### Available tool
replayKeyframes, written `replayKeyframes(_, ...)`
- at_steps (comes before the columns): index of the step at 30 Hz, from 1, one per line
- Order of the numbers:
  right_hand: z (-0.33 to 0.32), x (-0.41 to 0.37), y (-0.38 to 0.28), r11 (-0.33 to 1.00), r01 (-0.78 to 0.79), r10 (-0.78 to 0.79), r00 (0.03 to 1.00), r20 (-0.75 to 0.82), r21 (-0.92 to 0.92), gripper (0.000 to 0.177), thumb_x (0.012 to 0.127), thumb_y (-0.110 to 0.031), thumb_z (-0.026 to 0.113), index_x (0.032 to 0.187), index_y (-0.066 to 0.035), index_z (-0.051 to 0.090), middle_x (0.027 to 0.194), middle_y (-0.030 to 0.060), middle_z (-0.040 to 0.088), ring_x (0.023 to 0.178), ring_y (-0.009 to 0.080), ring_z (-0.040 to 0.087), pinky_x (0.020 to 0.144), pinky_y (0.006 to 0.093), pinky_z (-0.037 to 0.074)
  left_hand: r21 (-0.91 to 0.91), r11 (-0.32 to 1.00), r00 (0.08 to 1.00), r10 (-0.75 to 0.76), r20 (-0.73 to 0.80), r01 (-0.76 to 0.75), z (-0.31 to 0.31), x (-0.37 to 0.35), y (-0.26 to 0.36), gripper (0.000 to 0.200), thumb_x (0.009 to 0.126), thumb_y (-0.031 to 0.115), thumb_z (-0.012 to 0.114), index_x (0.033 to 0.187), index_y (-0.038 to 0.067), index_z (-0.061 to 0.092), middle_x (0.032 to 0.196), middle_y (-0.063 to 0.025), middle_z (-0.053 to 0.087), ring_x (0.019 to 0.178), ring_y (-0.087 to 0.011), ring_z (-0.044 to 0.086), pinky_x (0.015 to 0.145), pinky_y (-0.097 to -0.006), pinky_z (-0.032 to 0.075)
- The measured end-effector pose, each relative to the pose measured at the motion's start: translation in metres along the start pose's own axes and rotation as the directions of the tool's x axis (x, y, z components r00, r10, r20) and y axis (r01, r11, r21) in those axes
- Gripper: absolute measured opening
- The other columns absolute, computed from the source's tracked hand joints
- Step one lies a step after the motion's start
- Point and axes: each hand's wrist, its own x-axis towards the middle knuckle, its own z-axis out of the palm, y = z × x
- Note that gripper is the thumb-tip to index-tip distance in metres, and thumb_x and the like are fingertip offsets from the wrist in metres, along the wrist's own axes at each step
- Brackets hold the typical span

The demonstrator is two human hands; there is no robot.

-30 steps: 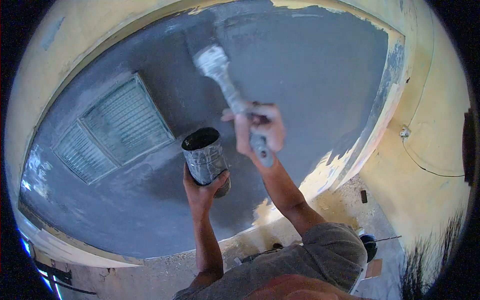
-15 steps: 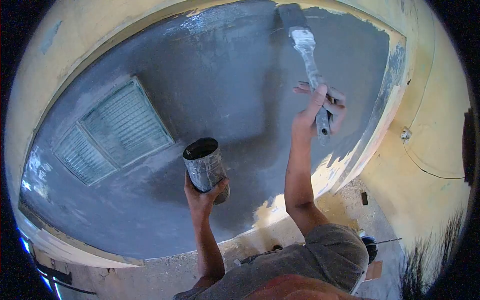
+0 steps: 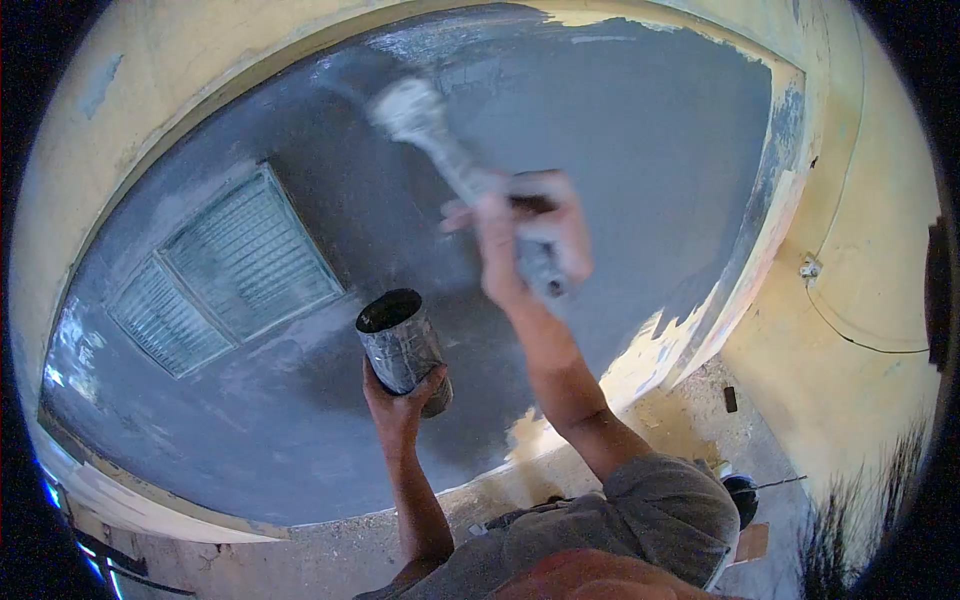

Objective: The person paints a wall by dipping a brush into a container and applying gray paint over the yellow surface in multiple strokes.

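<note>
My left hand (image 3: 398, 402) is wrapped round a tall, paint-smeared metal can (image 3: 400, 350), its dark open mouth tipped toward me. In my right hand (image 3: 535, 235) is a flat paintbrush (image 3: 440, 135), gripped by its paint-crusted handle and blurred by motion. The brush head points up and left, over a wall panel (image 3: 640, 160) coated in grey paint. Its bristles hardly stand out from the grey behind them. The can is lower, in front of the same panel.
A louvred glass window (image 3: 235, 260) is set in the panel on the left. Bare yellow patches (image 3: 655, 345) show along the panel's lower right edge. On the right yellow wall, a socket (image 3: 810, 267) has a cable. A dark bucket (image 3: 740, 495) stands on the floor behind me.
My right hand has swept the paintbrush left and slightly down, away from the panel's top edge. The can in my left hand has shifted slightly left and down in view.
</note>
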Motion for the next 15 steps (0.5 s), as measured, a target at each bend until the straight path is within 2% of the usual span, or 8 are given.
replayKeyframes(2,-0.029,0.019,0.01,0.983,0.003,0.002,1.0,0.03,-0.183,0.018,0.091,-0.008,0.058,0.085,0.004,0.046,0.079,0.0183,0.061,0.06,0.0227,0.066,0.053,0.0318,0.056,-0.004,1.0,1.0,0.0,0.012,0.0,0.001,0.0,-0.002,0.077,0.055,0.019,0.086,0.12,0.001,0.049,0.105,-0.0121,0.063,0.092,-0.025,0.061,0.083,-0.0383,0.048)
replayKeyframes(4,-0.062,0.039,0.015,0.937,-0.072,0.067,0.997,-0.027,-0.341,0.019,0.092,-0.011,0.057,0.085,0.003,0.046,0.078,0.0179,0.06,0.057,0.0235,0.065,0.052,0.0329,0.055,0.019,1.0,1.0,-0.007,0.011,0.006,0.004,-0.002,0.002,0.076,0.055,0.019,0.085,0.12,0.001,0.05,0.105,-0.0123,0.062,0.092,-0.0255,0.061,0.084,-0.0386,0.047)
replayKeyframes(6,-0.074,0.055,0.016,0.947,-0.005,-0.088,0.957,-0.276,-0.322,0.021,0.092,-0.012,0.057,0.085,0.003,0.045,0.078,0.0188,0.06,0.055,0.0235,0.064,0.05,0.0327,0.054,0.024,1.0,1.0,0.002,0.0,-0.002,0.006,-0.002,-0.004,0.076,0.054,0.019,0.085,0.12,0.001,0.05,0.105,-0.0122,0.062,0.092,-0.0255,0.061,0.084,-0.0384,0.047)
replayKeyframes(9,-0.087,0.072,0.019,0.937,0.146,-0.276,0.867,-0.415,-0.318,0.022,0.092,-0.013,0.057,0.085,0.004,0.045,0.077,0.0184,0.059,0.054,0.0233,0.064,0.048,0.0326,0.053,0.019,1.0,1.0,0.01,0.0,-0.01,0.008,-0.003,-0.002,0.071,0.055,0.016,0.084,0.117,0.002,0.053,0.104,-0.0105,0.064,0.092,-0.0248,0.062,0.084,-0.038,0.047)
replayKeyframes(10,-0.087,0.071,0.017,0.934,0.147,-0.28,0.865,-0.416,-0.325,0.022,0.092,-0.013,0.057,0.085,0.004,0.045,0.077,0.0184,0.059,0.054,0.0233,0.064,0.048,0.0326,0.053,0.01,1.0,1.0,0.01,0.011,-0.01,0.009,-0.004,-0.001,0.066,0.056,0.013,0.084,0.114,0.004,0.055,0.103,-0.0089,0.065,0.092,-0.0241,0.062,0.085,-0.0378,0.047)
replayKeyframes(12,-0.08,0.062,0.013,0.942,-0.081,-0.047,0.93,-0.364,-0.327,0.026,0.094,-0.021,0.057,0.078,-0.001,0.054,0.068,0.0096,0.066,0.058,0.018,0.064,0.056,0.0299,0.049,0.018,1.0,1.0,0.006,0.023,-0.006,0.011,-0.004,-0.005,0.07,0.055,0.016,0.084,0.116,0.002,0.053,0.103,-0.0104,0.064,0.091,-0.0245,0.061,0.084,-0.0377,0.047)
replayKeyframes(14,-0.059,0.044,0.005,0.957,-0.243,0.197,0.947,-0.256,-0.161,0.02,0.091,-0.012,0.06,0.075,-0.004,0.05,0.068,0.0101,0.064,0.06,0.0192,0.065,0.058,0.0298,0.049,0.026,1.0,0.999,0.008,0.036,-0.009,0.016,-0.003,-0.006,0.074,0.055,0.018,0.085,0.119,0.001,0.051,0.103,-0.012,0.063,0.09,-0.025,0.061,0.083,-0.0377,0.047)
replayKeyframes(15,-0.056,0.037,0.007,0.971,-0.065,0.03,0.988,-0.151,-0.232,0.019,0.089,-0.009,0.061,0.074,-0.005,0.05,0.067,0.0103,0.064,0.06,0.0181,0.065,0.057,0.0293,0.049,0.02,1.0,0.999,0.004,0.041,-0.005,0.02,-0.002,-0.005,0.073,0.055,0.018,0.084,0.118,0.001,0.052,0.103,-0.012,0.063,0.09,-0.0249,0.061,0.083,-0.0376,0.047)
